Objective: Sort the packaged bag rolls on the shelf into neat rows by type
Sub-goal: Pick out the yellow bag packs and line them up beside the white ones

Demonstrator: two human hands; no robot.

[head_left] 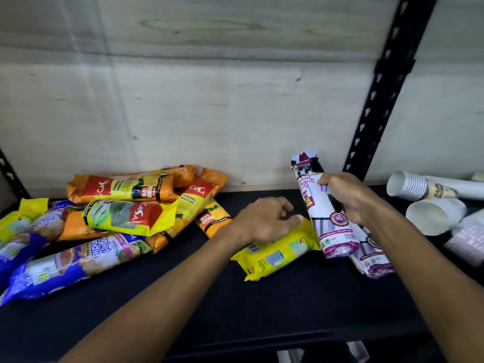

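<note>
Paper cups (419,189) lie on their sides at the far right, one white cup (433,215) mouth forward. Clear plastic cups (465,241) lie just beside it. A black perforated post (385,87) rises against the pale plywood wall (183,100).

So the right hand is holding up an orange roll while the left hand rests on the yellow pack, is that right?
Not quite. The head view shows the right hand holding up a white-and-purple roll, not an orange one. The orange rolls lie in the pile at the left. The left hand does rest on the yellow pack.
</note>
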